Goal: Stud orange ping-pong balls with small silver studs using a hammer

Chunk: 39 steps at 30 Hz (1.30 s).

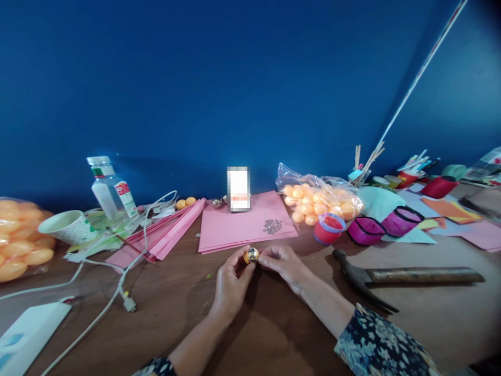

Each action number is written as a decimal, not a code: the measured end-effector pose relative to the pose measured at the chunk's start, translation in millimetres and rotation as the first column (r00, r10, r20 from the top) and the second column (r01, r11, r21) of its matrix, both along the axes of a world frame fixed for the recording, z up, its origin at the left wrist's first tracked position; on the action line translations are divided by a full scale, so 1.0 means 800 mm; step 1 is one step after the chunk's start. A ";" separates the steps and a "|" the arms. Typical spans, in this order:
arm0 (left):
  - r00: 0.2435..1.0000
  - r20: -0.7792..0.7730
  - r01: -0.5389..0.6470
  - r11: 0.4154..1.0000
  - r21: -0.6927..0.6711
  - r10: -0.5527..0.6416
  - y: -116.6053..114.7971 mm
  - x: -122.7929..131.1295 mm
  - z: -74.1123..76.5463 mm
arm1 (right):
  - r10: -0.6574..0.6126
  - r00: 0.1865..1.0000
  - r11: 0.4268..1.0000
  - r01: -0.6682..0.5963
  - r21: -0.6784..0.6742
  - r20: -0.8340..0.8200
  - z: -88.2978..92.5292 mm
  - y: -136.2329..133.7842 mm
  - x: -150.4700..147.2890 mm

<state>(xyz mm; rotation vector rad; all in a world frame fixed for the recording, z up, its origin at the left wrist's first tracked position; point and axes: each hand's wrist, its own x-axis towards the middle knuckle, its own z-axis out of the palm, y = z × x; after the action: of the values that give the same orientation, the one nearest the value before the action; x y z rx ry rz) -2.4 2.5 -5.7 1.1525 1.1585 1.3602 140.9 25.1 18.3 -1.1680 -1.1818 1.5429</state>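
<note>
My left hand [231, 284] grips a small orange ball [247, 256] between thumb and fingers, just above the table. Shiny silver pieces cover part of the ball's near side. From the right, my right hand [285, 265] is closed in a pinch at the edge of the ball. Whatever lies between its fingertips is too small to make out. Beyond the hands, a scatter of small silver pieces [272, 226] lies on a stack of pink paper sheets [235, 228]. Two silver-covered balls [217, 202] rest at the back of the sheets, beside an upright, blurred-out phone-shaped object [238, 189].
A claw hammer [420, 275] lies at right. Behind it stand a red-filled cup [329, 230], purple containers [366, 230] and a bag of orange balls [309, 201]. At left are white cables [117, 287], a paper cup [68, 228], a plastic bottle [111, 188] and another ball bag [23, 237].
</note>
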 end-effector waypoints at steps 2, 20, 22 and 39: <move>1.000 -0.017 -0.002 1.000 0.008 0.002 0.000 0.000 0.000 | -0.012 1.000 1.000 0.012 0.007 0.009 0.001 -0.001 -0.001; 0.997 -0.073 -0.007 1.000 0.018 0.008 -0.002 0.000 0.001 | -0.041 0.999 0.999 0.040 0.023 0.015 -0.002 0.000 -0.006; 0.999 -0.052 -0.012 1.000 0.012 0.012 -0.001 0.001 0.002 | -0.034 0.999 0.999 0.034 0.007 -0.023 -0.002 0.000 -0.007; 0.960 0.277 0.076 0.988 -0.136 -0.036 -0.001 0.000 0.010 | 0.038 0.996 0.936 -0.063 0.347 0.079 -0.012 -0.010 -0.005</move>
<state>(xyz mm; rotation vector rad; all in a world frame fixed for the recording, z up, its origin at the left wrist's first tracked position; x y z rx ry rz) -2.2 1.6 2.0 0.8562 0.9986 1.3209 136.9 17.1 8.4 -0.9662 -1.4743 1.2685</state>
